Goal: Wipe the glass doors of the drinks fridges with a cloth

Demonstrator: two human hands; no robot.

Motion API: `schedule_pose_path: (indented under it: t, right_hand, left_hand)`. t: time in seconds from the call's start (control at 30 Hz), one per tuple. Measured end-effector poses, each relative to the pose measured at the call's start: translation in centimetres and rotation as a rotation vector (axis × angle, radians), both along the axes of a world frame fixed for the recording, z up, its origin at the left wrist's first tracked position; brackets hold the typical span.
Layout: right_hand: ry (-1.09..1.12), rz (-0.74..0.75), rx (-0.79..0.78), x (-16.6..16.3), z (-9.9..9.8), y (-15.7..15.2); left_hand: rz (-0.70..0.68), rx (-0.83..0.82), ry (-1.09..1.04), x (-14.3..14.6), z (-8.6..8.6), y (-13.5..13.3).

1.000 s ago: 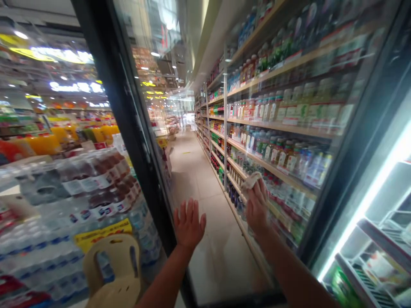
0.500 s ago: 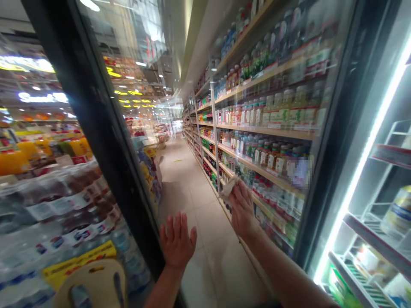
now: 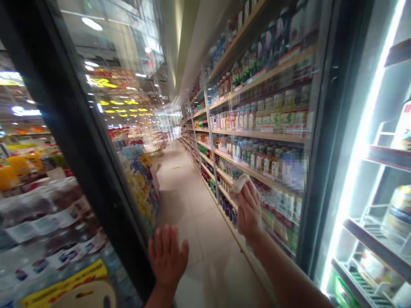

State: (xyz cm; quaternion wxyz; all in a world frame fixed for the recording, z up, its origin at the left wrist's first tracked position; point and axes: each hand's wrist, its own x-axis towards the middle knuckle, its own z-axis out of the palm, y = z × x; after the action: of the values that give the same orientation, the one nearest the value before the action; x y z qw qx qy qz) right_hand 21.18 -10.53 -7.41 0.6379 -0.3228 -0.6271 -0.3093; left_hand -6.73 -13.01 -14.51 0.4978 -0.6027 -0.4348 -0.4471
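A glass door (image 3: 199, 239) with a black frame (image 3: 86, 158) stands swung out in front of me. My right hand (image 3: 250, 209) presses a crumpled whitish cloth (image 3: 240, 185) against the pane, fingers bent over it. Lower and to the left, my left hand (image 3: 168, 256) lies flat on the glass near the frame, fingers stretched out and holding nothing. Through or in the pane appear shelves of bottles (image 3: 266, 113) and a tiled aisle; I cannot tell how much of this is reflection.
At the right is a lit cooler with wire shelves (image 3: 369, 239) and a can (image 3: 400, 211). Packs of bottled drinks (image 3: 48, 226) are stacked at the left, with a yellow sign (image 3: 67, 284) and a beige chair back (image 3: 86, 295) before them.
My right hand has moved slightly right with the cloth. My left hand appears a little lower and further left, still flat, as the whole view has shifted.
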Motion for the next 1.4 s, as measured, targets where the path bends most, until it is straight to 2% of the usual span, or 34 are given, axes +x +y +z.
schedule_pose_path:
  t: [0.13, 0.2, 0.23, 0.3, 0.37, 0.43, 0.5, 0.57, 0.63, 0.7, 0.8, 0.87, 0.93, 1.0, 1.1, 1.17, 1.2, 1.27, 1.4]
  right_hand:
    - [0.034, -0.063, -0.065, -1.2, -7.2, -1.1]
    - [-0.089, -0.038, -0.102, -2.3, -8.8, -1.7]
    - [-0.154, -0.015, -0.101, -2.6, -8.6, -1.8]
    - [-0.226, 0.022, -0.073, -2.5, -7.0, -1.5]
    - [-0.199, 0.020, -0.061, -1.6, -4.9, -0.8]
    - [-0.120, -0.007, -0.067, -0.3, -3.9, -0.1]
    - [-0.047, -0.032, -0.085, 0.3, -4.7, 0.1]
    - [0.000, -0.043, -0.093, -0.1, -6.5, -0.3]
    - [-0.040, -0.014, -0.091, -1.3, -8.0, -0.9]
    - [-0.149, 0.043, -0.068, -2.7, -8.0, -1.4]
    - [-0.252, 0.105, -0.035, -3.7, -4.8, -1.3]
    - [-0.206, 0.112, -0.013, -3.4, -2.4, -0.9]
    - [-0.143, 0.095, -0.013, -2.6, -1.5, -0.6]
    - [-0.087, 0.052, -0.022, -2.1, -2.6, -0.6]
    - [-0.047, 0.001, -0.045, -2.5, -6.6, -1.2]
    - [-0.106, 0.035, -0.064, -3.6, -8.4, -1.7]
    - [-0.168, 0.066, -0.076, -4.2, -8.6, -2.0]
    - [-0.260, 0.112, -0.075, -5.2, -7.1, -2.1]
    - [-0.193, 0.047, -0.053, -6.4, -1.4, -1.3]
  left_hand:
    - [0.005, 0.014, 0.007, 0.0, 0.1, 0.1]
    - [0.000, 0.016, 0.006, 0.0, 0.1, 0.2]
    - [-0.001, 0.016, 0.006, 0.0, 0.2, 0.2]
    - [0.004, 0.018, 0.004, 0.0, 0.3, 0.4]
    - [0.013, 0.026, 0.010, 0.0, 0.3, 0.5]
    - [0.016, 0.024, 0.012, -0.1, 0.3, 0.7]
    - [0.013, 0.021, 0.005, -0.2, 0.1, 0.9]
    - [0.011, 0.020, -0.009, -0.4, -0.2, 1.1]
    - [0.008, 0.023, -0.019, -0.6, -0.5, 1.4]
    - [0.004, 0.022, -0.024, -0.7, -0.6, 1.5]
    - [0.000, 0.024, -0.016, -0.7, -0.3, 1.5]
    - [0.005, 0.033, -0.003, -0.6, -0.1, 1.4]
    - [0.010, 0.045, 0.010, -0.4, 0.2, 1.3]
    - [0.012, 0.052, 0.018, -0.3, 0.2, 1.2]
    - [0.013, 0.045, 0.017, -0.1, 0.2, 1.2]
    - [0.010, 0.039, 0.013, 0.0, 0.2, 1.1]
    - [0.006, 0.034, 0.010, 0.0, 0.2, 1.1]
    - [-0.007, 0.027, 0.003, 0.1, 0.3, 1.0]
    - [-0.048, 0.013, 0.004, 0.4, 0.6, 0.7]
